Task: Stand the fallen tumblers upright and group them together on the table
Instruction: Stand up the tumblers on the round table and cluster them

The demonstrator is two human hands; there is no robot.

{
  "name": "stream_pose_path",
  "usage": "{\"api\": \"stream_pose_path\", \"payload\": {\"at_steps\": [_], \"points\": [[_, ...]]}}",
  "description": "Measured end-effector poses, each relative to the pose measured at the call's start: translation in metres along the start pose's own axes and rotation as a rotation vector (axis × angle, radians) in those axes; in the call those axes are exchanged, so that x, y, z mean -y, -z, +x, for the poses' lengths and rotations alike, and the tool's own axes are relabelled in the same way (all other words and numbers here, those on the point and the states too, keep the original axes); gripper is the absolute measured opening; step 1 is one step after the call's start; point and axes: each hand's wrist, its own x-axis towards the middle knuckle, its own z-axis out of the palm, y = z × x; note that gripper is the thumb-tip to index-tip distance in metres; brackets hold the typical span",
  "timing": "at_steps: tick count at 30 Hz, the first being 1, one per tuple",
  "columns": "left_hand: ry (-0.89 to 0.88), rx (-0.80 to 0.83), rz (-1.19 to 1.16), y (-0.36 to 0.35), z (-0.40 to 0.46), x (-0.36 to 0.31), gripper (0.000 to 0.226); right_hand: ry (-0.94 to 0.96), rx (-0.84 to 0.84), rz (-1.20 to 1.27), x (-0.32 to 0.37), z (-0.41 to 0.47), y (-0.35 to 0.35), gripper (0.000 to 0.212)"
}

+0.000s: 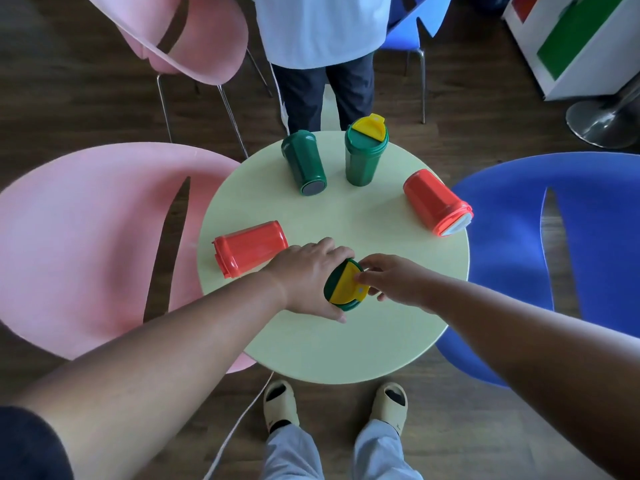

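Standing over the round counter [311, 341], the person has both hands on the nearest green tumbler [343, 289]. The left hand [308, 275] is wrapped around its body, fingers closed on it, and the right hand [391, 282] touches the yellow lid with its fingertips; whether it truly grips the lid I cannot tell. This tumbler seems tilted, lid toward the person, so I think it is being set upright now. Just beside the left hand lies an orange tumbler [251, 247], its long axis running left to right, so the left hand is nearer to it. Further away, a second orange tumbler [436, 202] lies on the right edge. At the far side one green tumbler [304, 162] lies down and another green tumbler [365, 154] stands. Together: three green, two orange.
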Motion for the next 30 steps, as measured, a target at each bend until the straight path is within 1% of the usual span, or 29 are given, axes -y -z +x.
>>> {"api": "stream_pose_path", "payload": {"at_steps": [2, 4, 6, 8, 11, 16, 18, 20, 22, 24, 26, 30], "points": [[0.009, 0.03, -0.01, 0.002, -0.001, 0.001, 0.106, 0.003, -0.004, -0.017, 0.003, -0.001, 0.002, 0.026], [0.027, 0.053, -0.04, 0.005, -0.002, 0.003, 0.106, 0.01, -0.015, -0.029, 0.007, -0.002, 0.006, 0.024], [0.058, 0.053, -0.097, 0.012, -0.006, 0.006, 0.094, 0.022, -0.035, -0.042, 0.013, -0.003, 0.011, 0.025], [0.107, 0.032, -0.191, 0.021, -0.011, 0.011, 0.076, 0.04, -0.06, -0.086, 0.023, -0.004, 0.019, 0.028], [0.194, -0.065, -0.316, 0.032, -0.022, 0.024, 0.06, 0.089, -0.085, -0.208, 0.043, -0.005, 0.03, 0.032], [0.361, -0.25, -0.342, 0.035, -0.044, 0.058, 0.05, 0.182, -0.07, -0.346, 0.08, 0.001, 0.036, 0.031], [0.422, -0.315, -0.363, 0.029, -0.053, 0.081, 0.053, 0.216, -0.066, -0.426, 0.096, 0.01, 0.029, 0.031], [0.482, -0.327, -0.356, 0.019, -0.061, 0.107, 0.066, 0.242, -0.052, -0.489, 0.112, 0.023, 0.018, 0.032], [0.523, -0.271, -0.332, 0.007, -0.067, 0.131, 0.081, 0.256, -0.038, -0.53, 0.126, 0.038, 0.005, 0.032], [0.524, -0.209, -0.326, -0.005, -0.072, 0.152, 0.094, 0.265, -0.034, -0.588, 0.138, 0.054, -0.01, 0.033], [0.496, -0.179, -0.332, -0.02, -0.074, 0.17, 0.097, 0.29, -0.04, -0.674, 0.146, 0.07, -0.025, 0.035], [0.423, -0.263, -0.451, -0.047, -0.069, 0.191, 0.095, 0.315, -0.045, -0.806, 0.155, 0.1, -0.056, 0.042]]}}
